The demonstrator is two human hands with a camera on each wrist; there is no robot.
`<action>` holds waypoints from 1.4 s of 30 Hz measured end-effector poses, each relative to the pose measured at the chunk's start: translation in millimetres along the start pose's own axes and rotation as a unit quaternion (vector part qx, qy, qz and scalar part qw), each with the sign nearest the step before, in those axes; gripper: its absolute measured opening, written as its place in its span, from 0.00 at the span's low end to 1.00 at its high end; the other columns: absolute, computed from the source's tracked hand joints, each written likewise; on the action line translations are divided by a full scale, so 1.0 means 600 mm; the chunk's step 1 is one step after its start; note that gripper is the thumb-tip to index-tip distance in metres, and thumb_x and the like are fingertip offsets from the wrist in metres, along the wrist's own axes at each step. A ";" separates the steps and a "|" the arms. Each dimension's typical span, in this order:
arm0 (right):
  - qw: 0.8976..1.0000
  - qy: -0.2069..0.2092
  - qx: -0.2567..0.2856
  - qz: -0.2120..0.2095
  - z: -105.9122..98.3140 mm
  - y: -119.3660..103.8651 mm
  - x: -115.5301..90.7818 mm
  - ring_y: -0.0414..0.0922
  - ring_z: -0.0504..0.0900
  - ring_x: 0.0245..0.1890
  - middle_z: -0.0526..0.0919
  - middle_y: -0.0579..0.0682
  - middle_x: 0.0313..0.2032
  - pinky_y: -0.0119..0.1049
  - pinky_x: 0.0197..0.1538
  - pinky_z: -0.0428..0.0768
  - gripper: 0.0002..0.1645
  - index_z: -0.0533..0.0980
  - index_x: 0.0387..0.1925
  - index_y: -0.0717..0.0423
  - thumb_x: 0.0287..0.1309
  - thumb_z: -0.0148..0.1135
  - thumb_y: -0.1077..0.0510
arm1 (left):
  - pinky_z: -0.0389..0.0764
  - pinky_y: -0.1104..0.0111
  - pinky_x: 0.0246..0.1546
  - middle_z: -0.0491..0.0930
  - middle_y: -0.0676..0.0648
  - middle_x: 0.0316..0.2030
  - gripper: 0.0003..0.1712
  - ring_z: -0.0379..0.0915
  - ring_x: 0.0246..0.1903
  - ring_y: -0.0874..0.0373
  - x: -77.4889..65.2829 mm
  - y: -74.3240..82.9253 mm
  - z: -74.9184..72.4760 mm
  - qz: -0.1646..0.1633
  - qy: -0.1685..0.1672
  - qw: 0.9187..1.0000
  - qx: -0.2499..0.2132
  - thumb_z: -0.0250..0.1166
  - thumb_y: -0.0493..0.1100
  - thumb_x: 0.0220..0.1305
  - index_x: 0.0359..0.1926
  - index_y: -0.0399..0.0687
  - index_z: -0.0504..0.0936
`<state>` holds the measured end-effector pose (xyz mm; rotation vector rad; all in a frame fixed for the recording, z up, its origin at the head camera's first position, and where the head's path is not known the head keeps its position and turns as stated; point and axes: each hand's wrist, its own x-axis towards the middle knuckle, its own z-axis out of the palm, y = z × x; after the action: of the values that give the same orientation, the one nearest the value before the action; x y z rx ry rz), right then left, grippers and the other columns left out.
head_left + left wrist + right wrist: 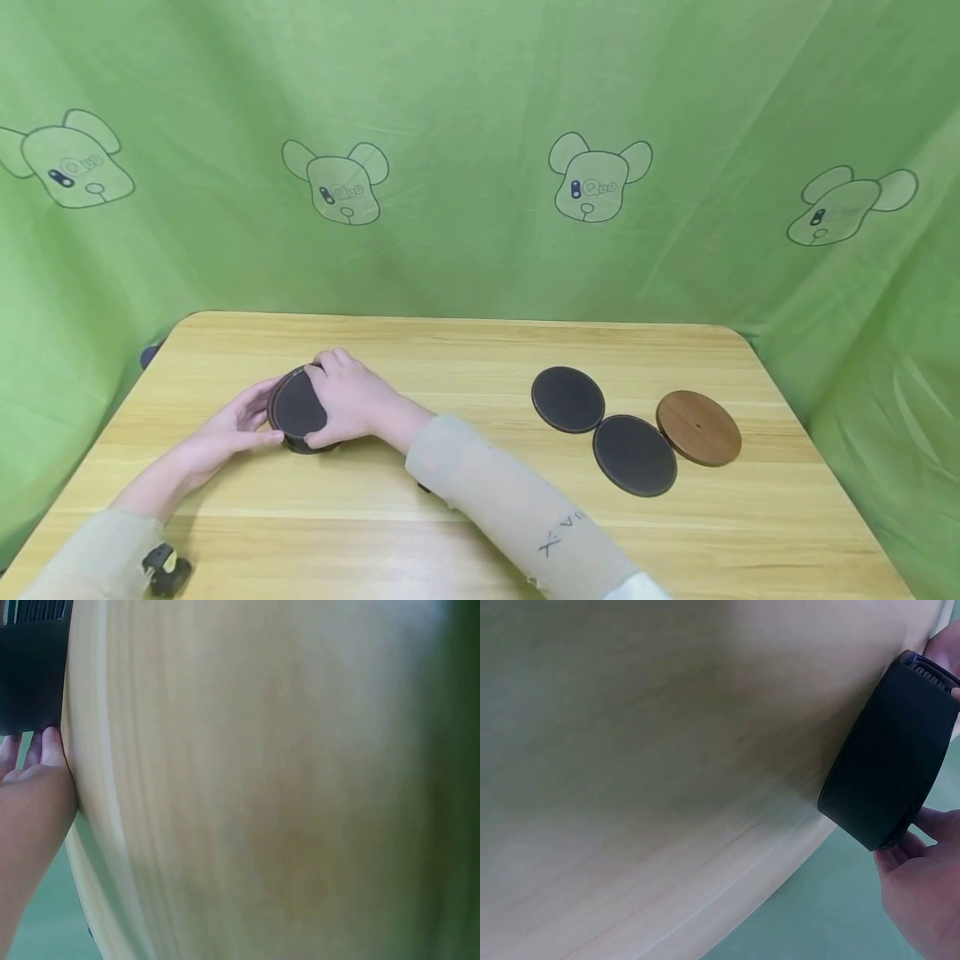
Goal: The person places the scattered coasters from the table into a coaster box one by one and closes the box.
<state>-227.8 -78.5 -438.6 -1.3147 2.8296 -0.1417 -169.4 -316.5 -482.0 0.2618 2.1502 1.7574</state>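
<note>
Toward the left of the table stands a round black coaster holder (889,750), its curved wall showing a slot with a ridged stack inside. In the head view a dark round coaster (294,404) with a stitched brown rim lies at its top. My left hand (232,425) holds the left side of the holder, thumb in front. From the right my right hand (352,402) reaches over and grips the coaster by its edge, fingers at the far side and thumb at the near side. Whether that coaster sits fully inside the holder I cannot tell.
On the right of the wooden table (465,533) lie two black coasters, a farther one (567,400) and a nearer one (634,456). Beside them is a brown disc (698,427) with a small dark centre mark. A green printed curtain (465,250) surrounds the table.
</note>
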 end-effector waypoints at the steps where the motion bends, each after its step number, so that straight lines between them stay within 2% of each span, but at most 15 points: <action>1: 1.000 0.000 -0.002 0.000 0.001 0.000 0.000 0.45 0.70 0.69 0.72 0.52 0.70 0.33 0.75 0.72 0.62 0.67 0.77 0.59 0.50 0.74 0.28 | 0.69 0.89 0.59 0.47 0.22 0.79 0.54 0.67 0.58 0.88 0.000 0.000 0.000 0.000 0.000 1.000 0.000 0.69 0.33 0.68 0.83 0.31 0.44; 13: 1.000 -0.008 -0.004 0.005 0.005 0.001 -0.003 0.46 0.68 0.73 0.70 0.53 0.74 0.34 0.79 0.69 0.62 0.64 0.79 0.60 0.54 0.71 0.27 | 0.69 0.89 0.59 0.48 0.22 0.79 0.53 0.67 0.58 0.87 0.001 -0.003 0.000 0.007 -0.002 1.000 0.000 0.68 0.33 0.69 0.83 0.32 0.45; 16: 1.000 -0.009 0.005 0.001 0.002 0.003 -0.007 0.46 0.68 0.73 0.69 0.53 0.74 0.33 0.78 0.69 0.62 0.64 0.79 0.60 0.55 0.71 0.28 | 0.69 0.89 0.59 0.51 0.24 0.78 0.53 0.68 0.59 0.87 0.000 -0.004 0.001 0.008 -0.002 1.000 0.000 0.68 0.33 0.69 0.83 0.32 0.45; 18: 1.000 -0.010 0.013 -0.002 -0.002 0.005 -0.010 0.46 0.68 0.73 0.69 0.54 0.74 0.33 0.78 0.70 0.61 0.63 0.79 0.61 0.56 0.71 0.29 | 0.69 0.89 0.59 0.58 0.31 0.77 0.53 0.68 0.59 0.87 0.000 -0.004 0.001 0.010 0.000 1.000 0.001 0.68 0.33 0.69 0.83 0.32 0.45; 20: 1.000 -0.011 0.022 -0.006 -0.005 0.008 -0.012 0.47 0.68 0.73 0.69 0.55 0.75 0.32 0.78 0.70 0.61 0.63 0.79 0.61 0.56 0.72 0.30 | 0.69 0.89 0.60 0.65 0.43 0.73 0.52 0.68 0.59 0.86 0.000 -0.005 0.000 0.012 0.001 1.000 0.001 0.68 0.33 0.69 0.83 0.32 0.46; 22: 0.999 -0.012 0.031 -0.009 -0.007 0.011 -0.014 0.47 0.67 0.74 0.68 0.55 0.75 0.32 0.77 0.70 0.60 0.63 0.79 0.61 0.57 0.72 0.31 | 0.69 0.88 0.60 0.67 0.53 0.69 0.52 0.69 0.59 0.86 0.000 -0.005 -0.001 0.014 0.002 1.000 0.002 0.68 0.33 0.69 0.83 0.32 0.46; 23: 0.999 -0.013 0.034 -0.011 -0.008 0.012 -0.016 0.47 0.67 0.74 0.68 0.55 0.75 0.32 0.77 0.70 0.60 0.63 0.79 0.61 0.57 0.72 0.32 | 0.69 0.88 0.60 0.67 0.55 0.69 0.52 0.68 0.59 0.86 0.000 -0.006 -0.001 0.014 0.002 1.000 0.001 0.68 0.33 0.69 0.83 0.32 0.46; 25: 0.999 -0.015 0.041 -0.016 -0.009 0.016 -0.019 0.48 0.67 0.74 0.67 0.56 0.76 0.33 0.78 0.70 0.60 0.62 0.79 0.62 0.58 0.72 0.33 | 0.69 0.88 0.60 0.66 0.47 0.72 0.52 0.68 0.59 0.86 0.000 -0.006 -0.002 0.013 0.002 1.000 0.002 0.68 0.33 0.69 0.83 0.32 0.46; 28: 0.998 -0.014 0.052 -0.021 -0.013 0.022 -0.026 0.48 0.67 0.74 0.67 0.56 0.75 0.33 0.78 0.70 0.59 0.62 0.80 0.62 0.58 0.72 0.34 | 0.69 0.88 0.60 0.58 0.31 0.76 0.52 0.68 0.59 0.86 0.000 -0.005 -0.001 0.011 0.001 1.000 0.003 0.68 0.33 0.68 0.83 0.32 0.46; 30: 0.998 -0.012 0.060 -0.023 -0.018 0.028 -0.033 0.49 0.67 0.74 0.68 0.56 0.75 0.34 0.78 0.71 0.59 0.62 0.79 0.61 0.58 0.73 0.34 | 0.70 0.88 0.60 0.57 0.30 0.76 0.52 0.68 0.59 0.86 0.001 -0.005 -0.001 0.011 0.001 1.000 0.003 0.68 0.33 0.68 0.83 0.32 0.46; 32: 0.998 -0.011 0.066 -0.022 -0.023 0.033 -0.041 0.48 0.67 0.74 0.68 0.56 0.74 0.35 0.77 0.71 0.59 0.62 0.80 0.61 0.58 0.73 0.35 | 0.70 0.88 0.60 0.63 0.38 0.74 0.52 0.69 0.59 0.86 0.001 -0.005 -0.001 0.011 0.002 1.000 0.002 0.69 0.33 0.68 0.83 0.32 0.46; 34: 0.998 -0.010 0.066 -0.021 -0.028 0.040 -0.050 0.49 0.68 0.74 0.69 0.55 0.74 0.35 0.78 0.71 0.59 0.62 0.79 0.61 0.58 0.74 0.35 | 0.70 0.88 0.60 0.68 0.51 0.70 0.52 0.69 0.59 0.85 0.001 -0.005 -0.001 0.011 0.002 1.000 0.001 0.69 0.33 0.68 0.83 0.32 0.47; 37: 0.998 -0.006 0.067 -0.022 -0.033 0.051 -0.064 0.49 0.68 0.74 0.70 0.55 0.73 0.37 0.79 0.70 0.60 0.63 0.79 0.61 0.57 0.75 0.35 | 0.69 0.88 0.60 0.68 0.65 0.65 0.52 0.69 0.59 0.86 0.001 -0.005 -0.001 0.015 0.000 1.000 -0.002 0.69 0.33 0.68 0.83 0.32 0.47; 42: 0.997 -0.003 0.070 -0.024 -0.041 0.072 -0.089 0.51 0.67 0.76 0.69 0.57 0.74 0.40 0.81 0.69 0.60 0.63 0.79 0.62 0.55 0.76 0.35 | 0.69 0.88 0.60 0.69 0.70 0.62 0.52 0.69 0.59 0.86 0.000 -0.006 -0.001 0.018 0.000 1.000 -0.003 0.69 0.32 0.68 0.83 0.31 0.47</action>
<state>-227.8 -8.3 -418.8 -1.3503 2.7280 -0.3308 -169.6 -318.0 -485.7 0.3010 2.1534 1.7845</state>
